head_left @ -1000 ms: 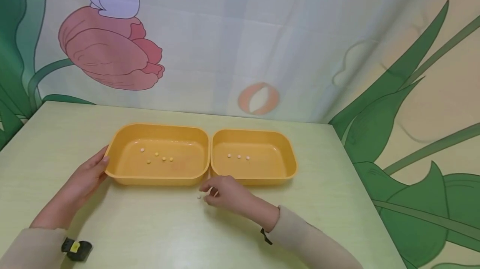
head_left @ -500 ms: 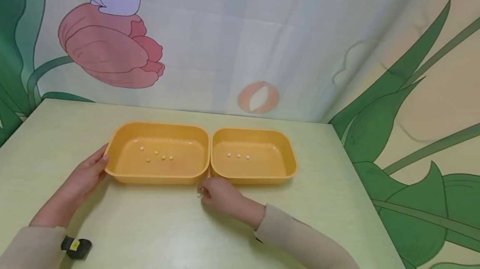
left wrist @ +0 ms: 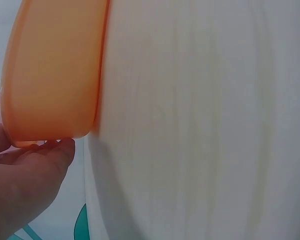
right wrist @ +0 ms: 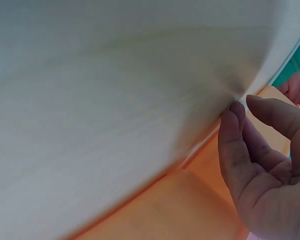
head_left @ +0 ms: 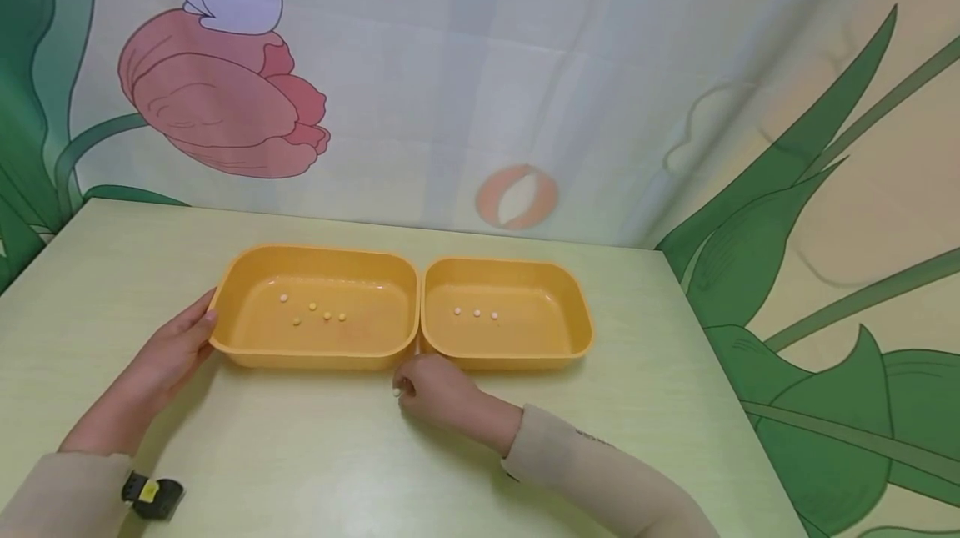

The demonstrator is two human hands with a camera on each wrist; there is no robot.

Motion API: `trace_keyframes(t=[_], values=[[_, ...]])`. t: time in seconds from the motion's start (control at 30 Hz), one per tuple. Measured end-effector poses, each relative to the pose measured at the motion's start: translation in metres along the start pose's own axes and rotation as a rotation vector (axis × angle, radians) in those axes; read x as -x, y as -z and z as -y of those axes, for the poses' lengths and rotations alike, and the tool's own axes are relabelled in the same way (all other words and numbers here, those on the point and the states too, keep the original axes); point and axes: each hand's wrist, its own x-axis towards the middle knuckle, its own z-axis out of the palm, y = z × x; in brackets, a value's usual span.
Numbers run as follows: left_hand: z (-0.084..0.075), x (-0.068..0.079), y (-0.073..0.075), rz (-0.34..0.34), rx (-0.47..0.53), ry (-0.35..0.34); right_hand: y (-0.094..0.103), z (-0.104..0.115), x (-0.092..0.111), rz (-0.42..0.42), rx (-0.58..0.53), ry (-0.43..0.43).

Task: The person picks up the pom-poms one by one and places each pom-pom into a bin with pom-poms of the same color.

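Two orange trays stand side by side on a pale green table (head_left: 300, 455). The left tray (head_left: 315, 357) holds several small pellets (head_left: 326, 315), mostly yellow. The right tray (head_left: 517, 359) holds three whitish pellets (head_left: 476, 313). My left hand (head_left: 197, 329) rests with straight fingers against the left tray's outer end; in the left wrist view the left hand (left wrist: 45, 155) touches the left tray (left wrist: 55, 75) at its corner. My right hand (head_left: 405, 386) lies on the table before the gap between the trays, fingers curled, pinching a tiny white pellet (head_left: 396, 392). The right wrist view shows the right hand (right wrist: 245, 104) with thumb and forefinger nearly together.
A cartoon-printed curtain (head_left: 525, 87) hangs behind the table's far edge. The table's right edge (head_left: 720, 354) runs close to the right tray. A small black and yellow device (head_left: 152, 495) sits at my left wrist.
My right hand has slid a little left and its fingers have curled in around the white pellet on the table. The left hand and both trays have not moved.
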Motion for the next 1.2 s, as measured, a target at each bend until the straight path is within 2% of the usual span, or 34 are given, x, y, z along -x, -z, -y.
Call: trace_keyframes(t=[0.27, 1.2], values=[[-0.0033, 0.002, -0.0023, -0.006, -0.003, 0.011, 0.0004, 0.0017, -0.0009, 0.014, 0.042, 0.007], [-0.0042, 0.002, -0.0037, -0.015, 0.005, 0.007, 0.0011, 0.0011, -0.004, 0.032, 0.033, -0.01]])
